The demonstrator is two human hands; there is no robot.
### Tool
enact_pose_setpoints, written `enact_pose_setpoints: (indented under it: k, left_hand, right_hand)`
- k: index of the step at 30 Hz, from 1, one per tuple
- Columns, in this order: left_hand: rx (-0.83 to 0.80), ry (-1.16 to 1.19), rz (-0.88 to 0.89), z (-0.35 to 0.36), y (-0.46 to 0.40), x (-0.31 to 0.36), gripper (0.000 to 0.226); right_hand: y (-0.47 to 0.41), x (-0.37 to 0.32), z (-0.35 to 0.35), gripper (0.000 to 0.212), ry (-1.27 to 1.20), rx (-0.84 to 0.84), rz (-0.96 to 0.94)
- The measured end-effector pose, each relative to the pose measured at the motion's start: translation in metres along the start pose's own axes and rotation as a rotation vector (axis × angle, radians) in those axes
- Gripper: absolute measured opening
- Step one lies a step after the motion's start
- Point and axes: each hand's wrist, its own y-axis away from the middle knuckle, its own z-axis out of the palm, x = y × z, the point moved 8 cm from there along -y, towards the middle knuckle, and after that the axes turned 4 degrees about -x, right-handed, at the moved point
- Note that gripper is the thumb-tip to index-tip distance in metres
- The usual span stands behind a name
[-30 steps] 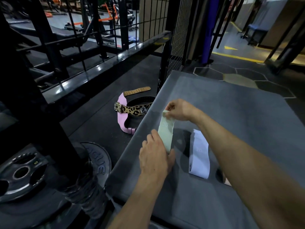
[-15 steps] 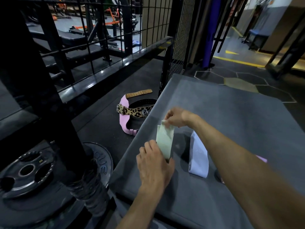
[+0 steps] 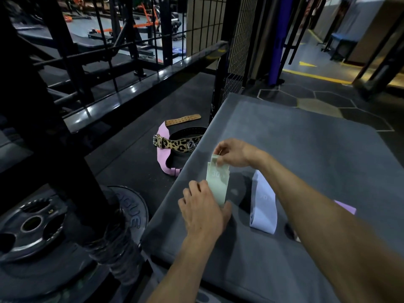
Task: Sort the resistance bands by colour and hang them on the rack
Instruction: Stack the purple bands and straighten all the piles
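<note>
- left hand grips the bottom of the green bands — right hand pinches the top
- lilac band lies beside them on the grey pad

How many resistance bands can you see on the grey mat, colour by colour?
Pale green bands, stacked and held at both ends by the left hand and right hand: at least 2, exact number unclear
Lavender band, lying flat: 1
Pink band, mostly hidden behind the right forearm: 1
Total: at least 4
</note>
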Motion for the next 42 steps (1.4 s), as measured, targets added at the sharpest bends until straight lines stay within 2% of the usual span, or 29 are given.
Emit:
enact_pose_setpoints:
  k: [7, 10, 13, 20, 26, 30, 35, 42]
  left_hand:
    - [-0.142, 0.198, -0.006, 0.009, -0.010, -0.006, 0.071]
    - [-0.118, 0.207, 0.020, 0.004, -0.009, -0.003, 0.076]
    - [-0.096, 0.214, 0.042, 0.003, -0.006, 0.002, 0.081]
    - [-0.072, 0.215, 0.076, 0.004, -0.005, 0.004, 0.065]
    - [-0.051, 0.158, 0.096, -0.001, -0.002, 0.007, 0.059]
    - [-0.014, 0.087, 0.111, -0.006, 0.002, 0.011, 0.052]
    - [-0.029, 0.159, 0.099, -0.010, 0.004, 0.011, 0.043]
    - [-0.078, 0.082, 0.146, -0.009, -0.006, 0.010, 0.043]
  right_hand:
    - [-0.001, 0.001, 0.003, 0.010, 0.071, 0.029, 0.027]
    - [-0.003, 0.009, 0.004, 0.019, 0.067, 0.028, 0.053]
    - [-0.002, 0.015, 0.002, 0.018, 0.033, 0.032, 0.077]
    - [0.001, 0.015, -0.001, 0.013, -0.113, 0.000, 0.055]
    - [-0.003, 0.026, 0.008, 0.014, 0.013, 0.056, 0.121]
    - [-0.003, 0.028, 0.011, 0.023, 0.052, 0.057, 0.162]
    - [-0.002, 0.020, 0.018, 0.029, 0.179, -0.044, 0.195]
    - [0.001, 0.033, 0.023, 0.028, -0.036, -0.067, 0.309]
